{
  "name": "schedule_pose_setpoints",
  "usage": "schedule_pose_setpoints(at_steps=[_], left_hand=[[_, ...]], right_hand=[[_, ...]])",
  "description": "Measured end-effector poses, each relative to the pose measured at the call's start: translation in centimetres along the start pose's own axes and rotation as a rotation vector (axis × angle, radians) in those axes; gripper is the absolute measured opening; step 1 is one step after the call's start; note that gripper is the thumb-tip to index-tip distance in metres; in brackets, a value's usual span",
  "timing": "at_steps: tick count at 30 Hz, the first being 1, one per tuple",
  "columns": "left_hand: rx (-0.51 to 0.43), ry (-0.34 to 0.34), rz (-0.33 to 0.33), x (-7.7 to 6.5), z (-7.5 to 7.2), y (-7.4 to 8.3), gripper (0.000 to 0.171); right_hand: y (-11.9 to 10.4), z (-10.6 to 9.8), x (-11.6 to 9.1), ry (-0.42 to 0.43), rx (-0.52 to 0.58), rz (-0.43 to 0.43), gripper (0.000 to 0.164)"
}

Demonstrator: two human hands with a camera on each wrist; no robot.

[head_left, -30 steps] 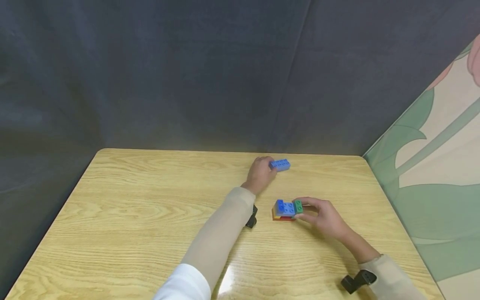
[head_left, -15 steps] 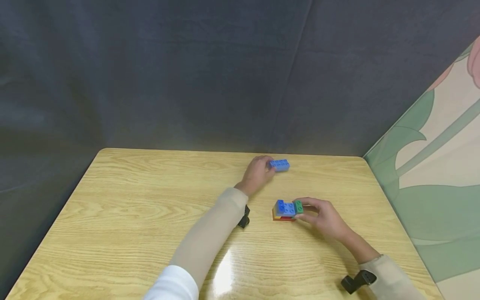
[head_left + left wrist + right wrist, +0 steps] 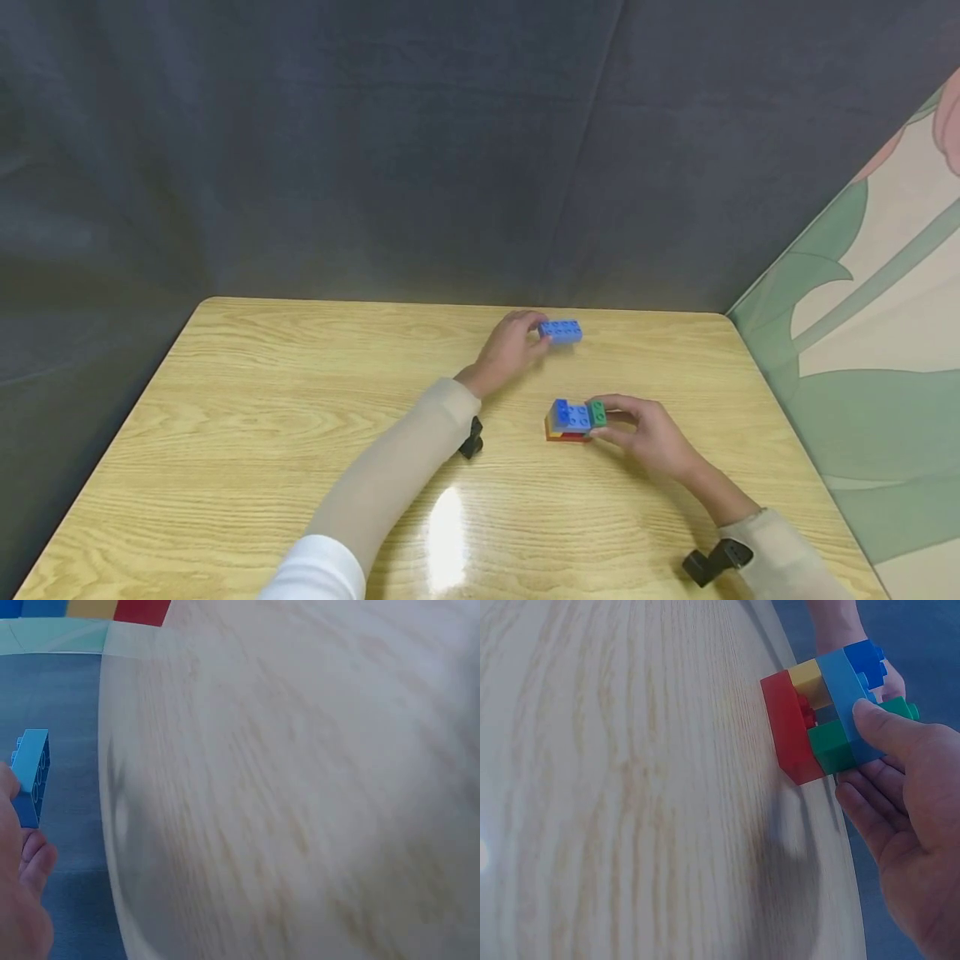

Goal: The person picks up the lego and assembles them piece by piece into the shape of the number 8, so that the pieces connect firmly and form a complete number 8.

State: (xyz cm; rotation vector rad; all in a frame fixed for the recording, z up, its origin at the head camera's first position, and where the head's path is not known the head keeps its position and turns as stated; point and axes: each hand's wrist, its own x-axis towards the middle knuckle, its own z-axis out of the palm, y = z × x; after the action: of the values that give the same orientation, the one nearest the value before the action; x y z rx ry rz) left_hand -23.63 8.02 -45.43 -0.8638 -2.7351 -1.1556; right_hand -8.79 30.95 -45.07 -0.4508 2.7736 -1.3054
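Near the far edge of the table, my left hand [image 3: 507,350] pinches a long blue building brick [image 3: 562,332] by its left end. The left wrist view shows that blue brick [image 3: 31,776] between thumb and fingers, its hollow underside visible. Closer in, my right hand [image 3: 658,437] grips the right side of a small brick stack [image 3: 576,417]. In the right wrist view, this stack [image 3: 786,727] has a red base, yellow and green bricks with a gap between them, a light blue brick across, and dark blue and green bricks on top. My right thumb [image 3: 881,724] presses the light blue brick.
The wood-grain table [image 3: 285,417] ends at a dark curtain [image 3: 420,167] behind. A panel with a leaf pattern [image 3: 877,417] stands along the right side. Each wrist carries a black camera mount, such as the right mount [image 3: 716,562].
My left forearm has swung leftward and the left hand has shifted slightly left, still at the blue brick. The brick has turned a little. My right hand and the stack stay put.
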Motion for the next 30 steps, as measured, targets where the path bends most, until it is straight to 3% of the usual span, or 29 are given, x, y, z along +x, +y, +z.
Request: schedule_pose_setpoints(at_steps=[6, 12, 30], left_hand=[[-0.019, -0.004, 0.046, -0.5, -0.5, 0.0, 0.038], [-0.048, -0.019, 0.051, -1.2, -1.3, 0.7, 0.037], [-0.134, -0.031, 0.202, -5.1, -3.2, 3.2, 0.032]], right_hand=[[0.1, 0.0, 0.0, 0.000, 0.001, 0.000, 0.038], [0.1, -0.1, 0.0, -0.003, 0.002, -0.002, 0.038], [-0.1, -0.1, 0.0, -0.011, 0.004, -0.004, 0.036]])
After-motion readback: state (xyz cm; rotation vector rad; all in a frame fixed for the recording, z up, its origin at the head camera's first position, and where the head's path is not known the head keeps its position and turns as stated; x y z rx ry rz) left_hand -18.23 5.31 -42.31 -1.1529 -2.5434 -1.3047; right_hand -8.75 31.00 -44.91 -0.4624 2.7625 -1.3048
